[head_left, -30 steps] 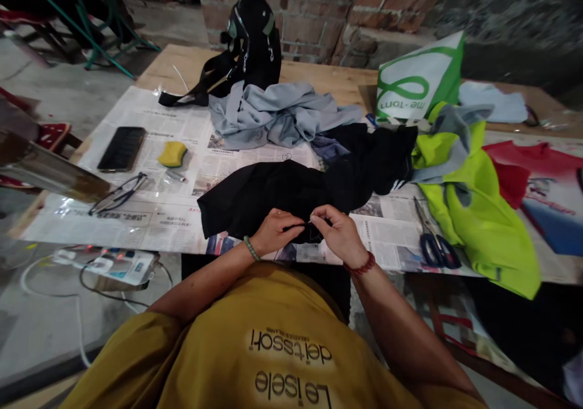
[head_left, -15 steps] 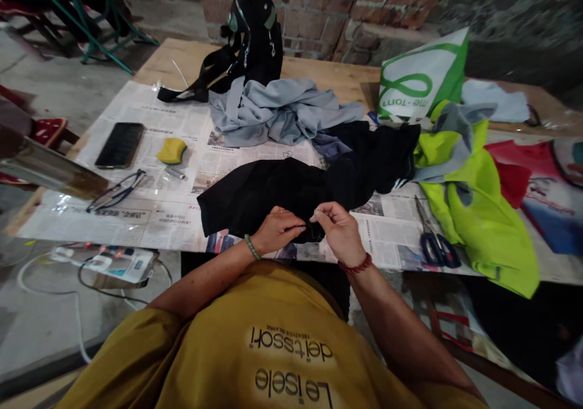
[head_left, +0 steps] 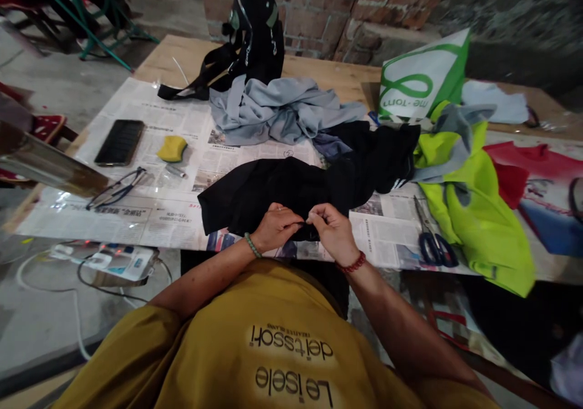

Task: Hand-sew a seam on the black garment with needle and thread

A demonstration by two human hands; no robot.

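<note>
A black garment (head_left: 268, 184) lies across the newspaper at the table's near edge, its folds running off to the right. My left hand (head_left: 279, 226) is closed, pinching a bit of the black cloth at the garment's near edge. Close beside it, my right hand (head_left: 331, 226) is also closed in a pinch, thumb against forefinger, at the same spot. Whatever sits between the right fingertips is too small to make out. The fingertips of both hands nearly meet.
Dark-handled scissors (head_left: 432, 242) lie right of my hands, beside a neon yellow garment (head_left: 492, 214). Grey cloth (head_left: 282, 111), a black bag (head_left: 259, 32) and a white-green bag (head_left: 423, 81) stand behind. At left are a phone (head_left: 120, 143), a sponge (head_left: 172, 148), glasses (head_left: 116, 190) and a bottle (head_left: 54, 163).
My right hand has moved slightly left, closer to my left hand's fingertips. The black garment stays in place.
</note>
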